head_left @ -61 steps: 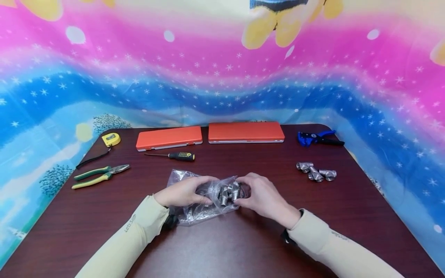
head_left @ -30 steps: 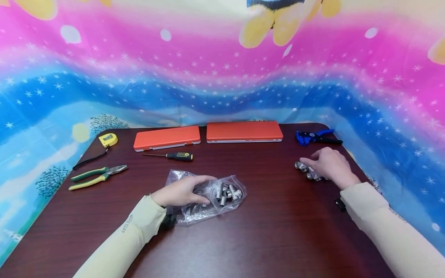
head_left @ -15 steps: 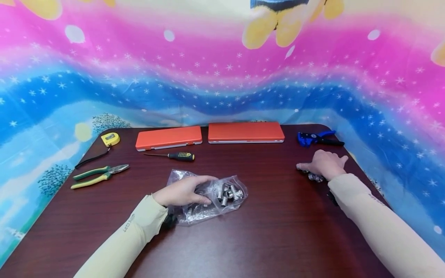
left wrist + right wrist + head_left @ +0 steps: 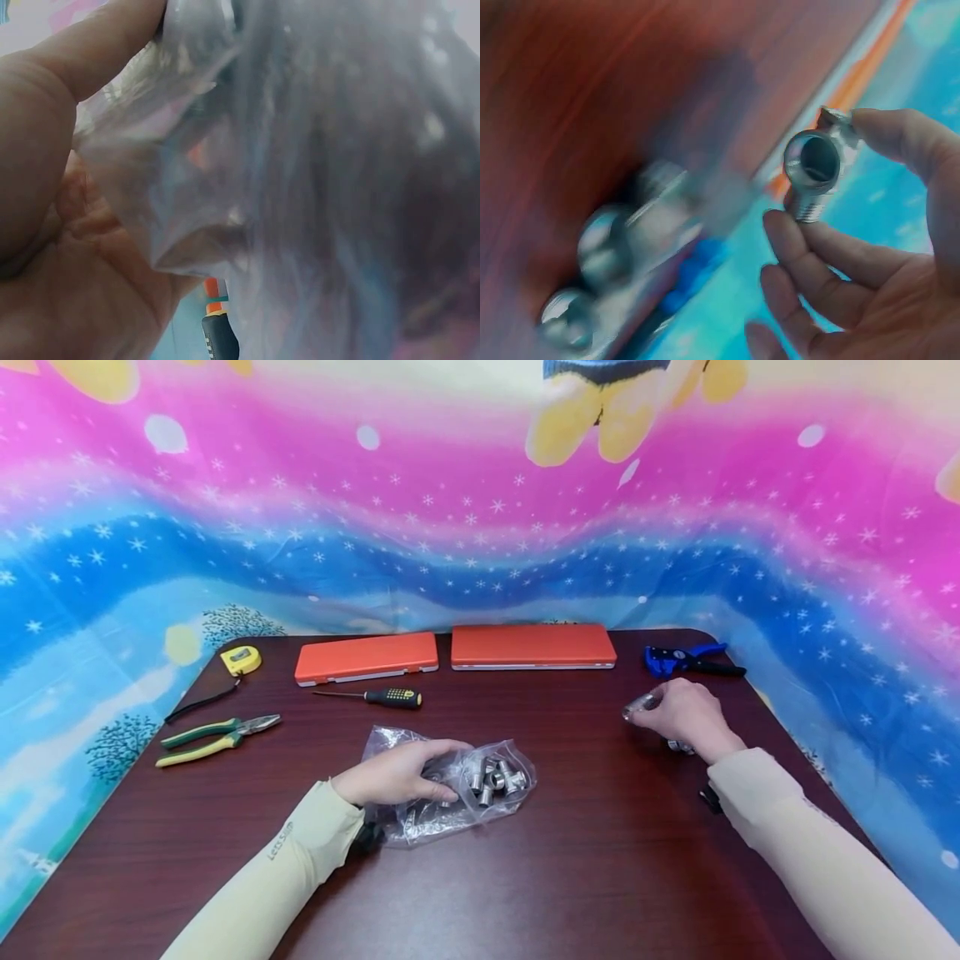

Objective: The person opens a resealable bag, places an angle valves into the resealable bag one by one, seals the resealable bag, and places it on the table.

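Observation:
A metal tee pipe fitting [image 4: 807, 196] is pinched between the thumb and fingertips of my right hand [image 4: 688, 714], raised at the right of the table. Below that hand, partly covered by it in the head view, lie more tee fittings [image 4: 680, 747]; they look blurred in the right wrist view. My left hand [image 4: 396, 772] holds the clear plastic bag [image 4: 427, 827] at table centre, thumb and fingers around its mouth side. Several shiny tee fittings [image 4: 491, 781] sit inside the bag's right end. Crumpled film fills most of the left wrist view.
Two orange cases [image 4: 366, 657] [image 4: 532, 646] lie along the back edge. In front of them is a black and yellow screwdriver [image 4: 393, 697]. Green-handled pliers [image 4: 220, 742] and a yellow tape measure [image 4: 241, 660] are at left. A blue and black hand tool [image 4: 686, 659] lies back right.
My right hand has left the bag, reached the fittings at right, and now lifts one tee fitting leftward. The left hand stays on the bag.

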`<state>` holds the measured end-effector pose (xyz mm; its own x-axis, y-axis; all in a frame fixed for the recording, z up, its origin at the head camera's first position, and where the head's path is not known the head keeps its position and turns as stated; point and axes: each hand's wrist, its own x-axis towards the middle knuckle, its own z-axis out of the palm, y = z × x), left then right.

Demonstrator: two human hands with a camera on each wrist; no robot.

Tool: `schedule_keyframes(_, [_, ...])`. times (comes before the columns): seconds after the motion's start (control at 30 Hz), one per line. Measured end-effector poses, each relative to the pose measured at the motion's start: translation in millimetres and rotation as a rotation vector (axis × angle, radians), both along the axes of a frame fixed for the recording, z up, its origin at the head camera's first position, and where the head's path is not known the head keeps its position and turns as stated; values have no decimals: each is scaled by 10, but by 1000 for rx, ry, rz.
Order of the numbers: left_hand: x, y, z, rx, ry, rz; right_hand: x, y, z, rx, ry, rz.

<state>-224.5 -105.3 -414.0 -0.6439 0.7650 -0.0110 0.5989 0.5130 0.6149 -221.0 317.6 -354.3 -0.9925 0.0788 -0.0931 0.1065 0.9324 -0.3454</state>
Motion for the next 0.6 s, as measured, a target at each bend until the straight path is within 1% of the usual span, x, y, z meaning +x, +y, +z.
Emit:
schedule_keyframes(0.13, [1,-1,6,0,4,2,220,-352,27,-67,145,154])
schedule_keyframes(0.23, [-4,1,3,-3,9,6,391,-642,-6,-74,240,269])
schedule_keyframes(0.3, [-6,0,-1,-5,8,10,489,-831,-40,-73,279,334])
schedule_keyframes(0.37, [-5,0,-3,-8,5,13,569,-1003,-80,-64,306,388])
schedule_keyframes(0.47, [-5,2,-6,-8,4,11,647,-1225,-145,-54,328,446])
schedule_keyframes(0.6, [-4,7,-10,-4,17,5,673,-1459,-241,-41,341,486])
